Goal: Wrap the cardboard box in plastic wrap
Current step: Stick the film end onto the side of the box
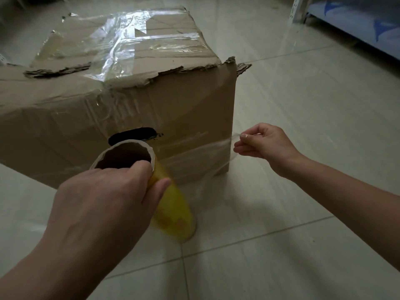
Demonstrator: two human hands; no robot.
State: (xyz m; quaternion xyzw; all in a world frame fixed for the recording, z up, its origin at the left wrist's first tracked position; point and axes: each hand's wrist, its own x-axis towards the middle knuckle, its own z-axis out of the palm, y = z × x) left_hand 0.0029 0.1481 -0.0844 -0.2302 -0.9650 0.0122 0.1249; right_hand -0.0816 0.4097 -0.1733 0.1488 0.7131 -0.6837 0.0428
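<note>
A big brown cardboard box [65, 118] with a torn top edge stands on the tiled floor. Clear plastic wrap lies crumpled over its top [121, 44] and across its near side. My left hand [104, 198] grips the upper end of a roll of plastic wrap [173, 211], a cardboard tube with yellowish film, tilted with its lower end on the floor just in front of the box. A sheet of film [205, 156] stretches from the roll to my right hand [264, 144], which pinches its free edge beside the box's right near corner.
Pale floor tiles [303, 245] surround the box. A white metal frame [296, 9] with a blue patterned mattress [357, 24] stands at the far right. More loose film hangs in the air near that frame.
</note>
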